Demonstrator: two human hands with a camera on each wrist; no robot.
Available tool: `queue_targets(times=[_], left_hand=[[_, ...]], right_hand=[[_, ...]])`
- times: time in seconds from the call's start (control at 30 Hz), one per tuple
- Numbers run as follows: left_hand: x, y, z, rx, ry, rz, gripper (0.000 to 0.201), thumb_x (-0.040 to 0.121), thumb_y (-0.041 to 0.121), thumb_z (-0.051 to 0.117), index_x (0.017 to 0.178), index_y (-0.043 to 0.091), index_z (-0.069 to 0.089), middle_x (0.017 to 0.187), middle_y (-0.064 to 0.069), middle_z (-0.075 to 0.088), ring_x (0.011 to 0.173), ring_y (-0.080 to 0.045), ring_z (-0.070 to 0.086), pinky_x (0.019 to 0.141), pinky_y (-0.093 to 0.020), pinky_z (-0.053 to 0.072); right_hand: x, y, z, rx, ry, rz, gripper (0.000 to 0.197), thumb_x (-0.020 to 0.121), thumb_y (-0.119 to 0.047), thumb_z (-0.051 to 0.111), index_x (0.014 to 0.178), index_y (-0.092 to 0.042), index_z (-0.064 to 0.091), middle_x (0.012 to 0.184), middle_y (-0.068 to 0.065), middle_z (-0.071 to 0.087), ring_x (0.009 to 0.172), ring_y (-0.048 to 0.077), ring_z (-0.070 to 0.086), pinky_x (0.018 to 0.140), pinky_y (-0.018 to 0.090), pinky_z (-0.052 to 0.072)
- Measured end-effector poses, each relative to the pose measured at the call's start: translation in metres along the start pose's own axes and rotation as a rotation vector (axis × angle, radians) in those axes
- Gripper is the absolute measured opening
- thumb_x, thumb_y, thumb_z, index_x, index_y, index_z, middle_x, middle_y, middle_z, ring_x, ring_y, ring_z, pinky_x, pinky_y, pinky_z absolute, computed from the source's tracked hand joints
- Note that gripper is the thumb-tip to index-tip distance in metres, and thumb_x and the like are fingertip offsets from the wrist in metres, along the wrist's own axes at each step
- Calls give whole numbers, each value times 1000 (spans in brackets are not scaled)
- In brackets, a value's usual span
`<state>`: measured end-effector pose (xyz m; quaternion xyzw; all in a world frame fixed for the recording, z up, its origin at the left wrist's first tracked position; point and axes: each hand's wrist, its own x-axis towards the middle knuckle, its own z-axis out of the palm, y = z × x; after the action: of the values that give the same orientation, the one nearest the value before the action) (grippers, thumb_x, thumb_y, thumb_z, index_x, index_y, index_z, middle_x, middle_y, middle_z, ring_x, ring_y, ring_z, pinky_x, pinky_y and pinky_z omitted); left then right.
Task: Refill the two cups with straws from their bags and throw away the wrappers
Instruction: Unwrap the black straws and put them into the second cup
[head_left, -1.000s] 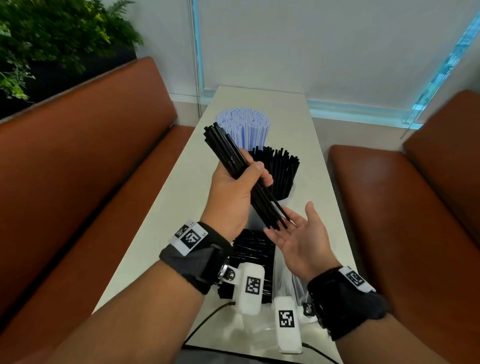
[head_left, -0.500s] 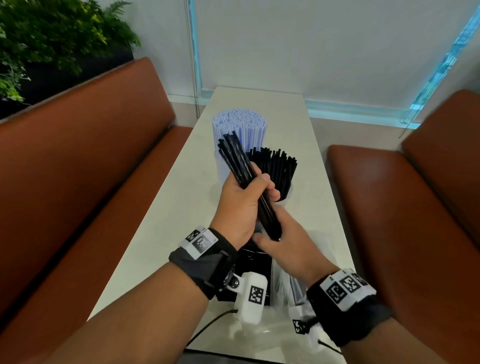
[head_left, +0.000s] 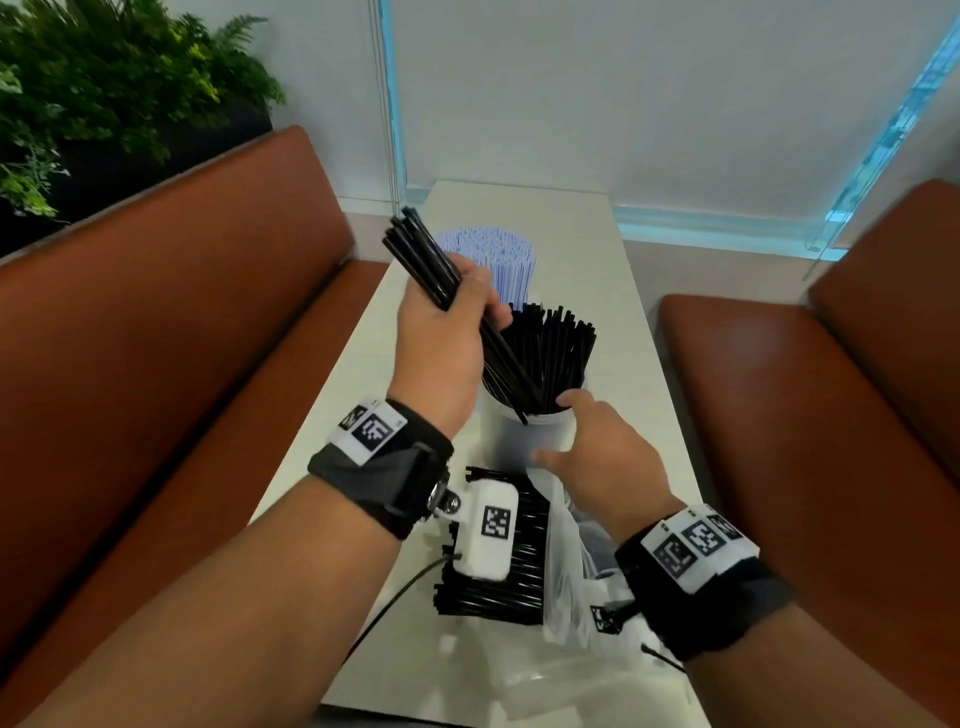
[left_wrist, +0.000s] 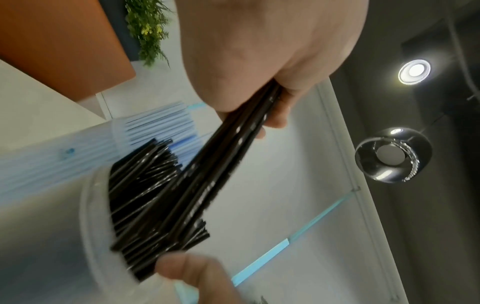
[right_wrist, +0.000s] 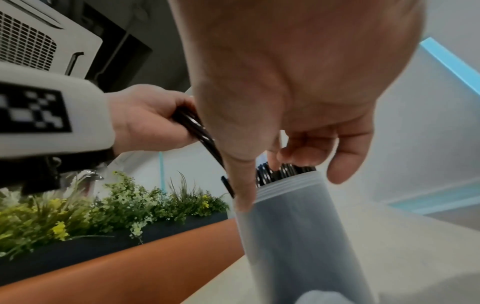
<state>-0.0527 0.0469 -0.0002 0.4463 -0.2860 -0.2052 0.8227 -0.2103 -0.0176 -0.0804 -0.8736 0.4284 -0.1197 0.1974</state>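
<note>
Left hand: the left hand (head_left: 441, 338) grips a slanted bundle of thin black plastic straws (head_left: 457, 306), its lower ends now dipping into the cup mouth.
Right hand: the right hand (head_left: 602, 457), which half a second ago held the bundle's lower end, has let go and hangs with fingers loosely spread at the cup rim, holding nothing.
Near cup: a translucent frosted plastic cup (head_left: 524, 441), already crowded with black straws, stands mid-table.
Far cup: a cup of blue-and-white striped paper-wrapped straws (head_left: 498, 254) stands just behind it.
Bag: a clear plastic bag (head_left: 566, 571) with remaining black straws (head_left: 498, 587) lies near the table's front edge.
Meaning: this handful looks about to drop in; more straws and the wrappers remain.
</note>
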Motion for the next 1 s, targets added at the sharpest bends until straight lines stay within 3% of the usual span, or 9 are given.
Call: queue_targets(times=[0.1, 0.23, 0.37, 0.5, 0.57, 0.7, 0.83, 0.9, 1.0], left_hand=[[18, -7, 6, -12, 121, 74, 12, 92, 10, 59, 88, 20, 53, 68, 4, 59, 61, -19, 58, 68, -34, 55], [15, -38, 14, 178, 78, 48, 11, 93, 19, 62, 89, 25, 54, 68, 12, 65, 67, -14, 65, 76, -35, 58], [13, -65, 1, 522, 12, -21, 12, 91, 29, 68, 85, 26, 59, 65, 14, 64, 59, -2, 60, 57, -17, 46], [13, -73, -10, 1028, -57, 96, 18, 85, 39, 71, 77, 31, 58, 94, 5, 54, 99, -15, 52, 85, -31, 41], [11, -75, -11, 1226, -117, 55, 21, 83, 48, 70, 91, 29, 64, 106, 8, 40, 112, -18, 39, 93, -36, 33], [7, -75, -19, 1168, -193, -2, 56, 76, 53, 77, 120, 23, 61, 121, 5, 37, 126, -21, 36, 107, -34, 35], [12, -63, -21, 1017, -125, 154, 98, 72, 60, 76, 149, 21, 30, 148, 0, 27, 138, -15, 28, 112, -25, 25], [16, -59, -19, 1073, -172, 245, 100, 77, 63, 69, 154, 23, 21, 159, -1, 19, 147, -17, 17, 117, -27, 17], [19, -65, -20, 1363, -447, 320, 85, 90, 56, 63, 155, 11, 29, 166, -11, 14, 152, -24, 14, 123, -35, 15]], right_hand=[[17, 15, -2, -125, -40, 18, 51, 90, -56, 56, 134, -40, 36, 107, -6, 58, 85, 20, 58, 68, 35, 39], [33, 19, 6, -195, -121, -66, 28, 98, -58, 42, 105, -32, 47, 92, -4, 49, 95, 27, 59, 70, 37, 38], [39, 25, 13, -220, -101, -92, 24, 100, -58, 39, 93, -35, 38, 91, -5, 45, 93, 25, 53, 72, 39, 39], [42, 30, 20, -238, -77, -100, 24, 100, -57, 37, 97, -33, 40, 95, -5, 44, 94, 23, 51, 73, 39, 40], [43, 31, 22, -238, -74, -103, 25, 100, -58, 36, 94, -34, 37, 93, -6, 43, 90, 22, 49, 71, 39, 39], [44, 30, 21, -254, -87, -101, 25, 100, -60, 34, 90, -36, 32, 92, -6, 42, 85, 19, 43, 71, 39, 38], [42, 28, 19, -260, -92, -99, 25, 101, -58, 36, 91, -35, 32, 93, -6, 42, 86, 19, 42, 73, 38, 38], [41, 28, 18, -263, -92, -98, 25, 101, -58, 36, 92, -34, 33, 94, -6, 42, 87, 19, 42, 73, 38, 39], [37, 27, 16, -259, -78, -121, 27, 102, -57, 35, 98, -31, 39, 96, -5, 43, 91, 21, 48, 76, 40, 43]])
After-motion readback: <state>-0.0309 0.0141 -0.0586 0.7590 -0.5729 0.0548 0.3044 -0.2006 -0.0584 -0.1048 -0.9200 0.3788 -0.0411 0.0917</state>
